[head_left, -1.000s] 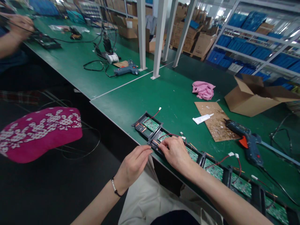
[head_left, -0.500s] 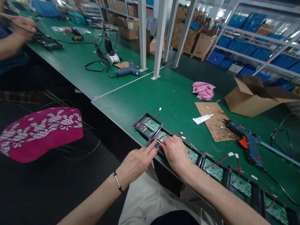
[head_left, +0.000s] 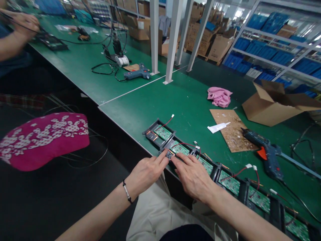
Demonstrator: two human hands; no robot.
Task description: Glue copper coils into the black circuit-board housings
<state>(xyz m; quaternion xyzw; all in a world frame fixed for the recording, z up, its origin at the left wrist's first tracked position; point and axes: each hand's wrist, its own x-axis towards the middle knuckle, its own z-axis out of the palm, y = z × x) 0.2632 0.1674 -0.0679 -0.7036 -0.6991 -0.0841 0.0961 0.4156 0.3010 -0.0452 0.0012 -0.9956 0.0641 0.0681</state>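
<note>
Looking down in the head view, the green table [head_left: 190, 110] fills the middle, its near edge running from centre left to lower right. Along that edge lies a row of black frames [head_left: 242, 190], each holding a green circuit board [head_left: 229, 182] with red wires [head_left: 185, 144] that end in white plugs.

The left hand [head_left: 147, 172], a beaded bracelet [head_left: 126, 195] at its wrist, enters from lower centre. Its fingers lie close together, tips on a small black part [head_left: 169, 155] at the near corner of the second frame. Whether that grip pinches the part or only presses on it, I cannot tell. The right hand [head_left: 194, 175] lies just beside it, its grip apart, fingers spread flat over the same frame and holding nothing.

Right of centre lie a cardboard sheet [head_left: 230, 129] and a white tube [head_left: 217, 127] at its left edge. A blue glue gun [head_left: 265, 152] sits at the sheet's lower right corner. Above these are a pink cloth [head_left: 220, 96] and, at the right edge, an open cardboard box [head_left: 273, 102].

A second table [head_left: 82, 77] at upper left carries cables, another glue gun [head_left: 137, 74] and a co-worker's hand [head_left: 23, 23]. White posts [head_left: 173, 40] rise where the tables meet. Behind them are stacked cartons [head_left: 215, 43] at top centre and shelves of blue boxes [head_left: 263, 50] at upper right. A magenta patterned cushion [head_left: 42, 140] sits at the left, off the table.
</note>
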